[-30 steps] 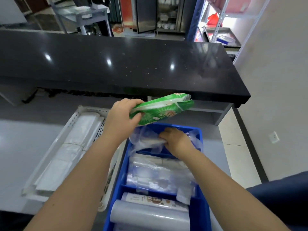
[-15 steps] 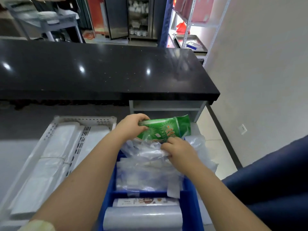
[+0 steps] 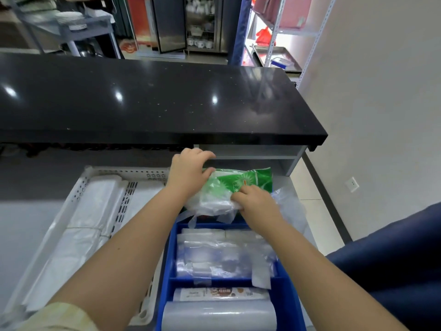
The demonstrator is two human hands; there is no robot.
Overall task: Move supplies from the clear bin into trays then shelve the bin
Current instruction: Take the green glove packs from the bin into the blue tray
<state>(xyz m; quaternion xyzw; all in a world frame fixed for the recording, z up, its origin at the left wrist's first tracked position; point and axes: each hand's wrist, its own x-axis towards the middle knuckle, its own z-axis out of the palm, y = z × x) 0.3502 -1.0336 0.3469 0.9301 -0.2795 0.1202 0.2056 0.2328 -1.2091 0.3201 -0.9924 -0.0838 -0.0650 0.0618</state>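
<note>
Both hands clamp their grip, left hand point(image 3: 188, 173) on the green packet point(image 3: 241, 181), right hand point(image 3: 256, 203) on clear bags point(image 3: 214, 204) just below it.

**Supplies in the divided blue tray and the white tray**

A green printed plastic packet point(image 3: 245, 181) lies tilted at the far end of the blue plastic divided tray point(image 3: 290, 304), over crumpled clear plastic bags point(image 3: 214, 204). The middle compartment holds flat clear bags point(image 3: 224, 254); the near one, a labelled roll point(image 3: 222, 293) and a pale film roll point(image 3: 219, 317). Just left, the white perforated plastic tray point(image 3: 78, 187) holds what look like bundled white bags point(image 3: 81, 225).
</note>
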